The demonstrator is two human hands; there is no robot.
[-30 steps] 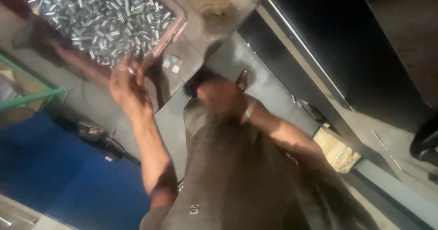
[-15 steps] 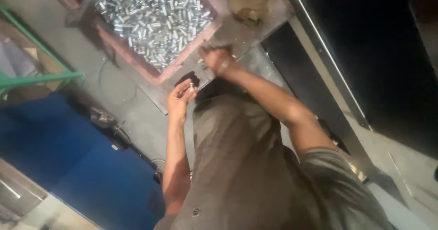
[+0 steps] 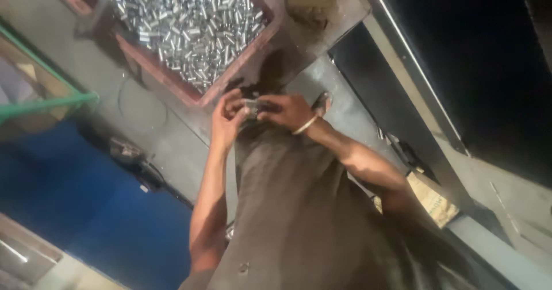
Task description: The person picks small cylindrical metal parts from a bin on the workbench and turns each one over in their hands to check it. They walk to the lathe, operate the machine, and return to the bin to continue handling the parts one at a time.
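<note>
- Both hands meet over one small metal piece [image 3: 251, 105]: the left hand [image 3: 226, 119] and right hand [image 3: 289, 110] pinch its ends.
- It looks hard, light and slippery; grip its sides.
- Just beyond the knuckles, a red tray [image 3: 227, 83] holds many alike.

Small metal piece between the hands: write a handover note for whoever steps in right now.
Left hand and right hand meet over the lap, both pinching a small metal piece. Whether it is one part or two cannot be told.
The red tray of shiny metal cylinders sits just ahead of the hands, nearly full.
Done: one piece is out of the tray and in hand.
Left: the tray's load lies untouched.
</note>
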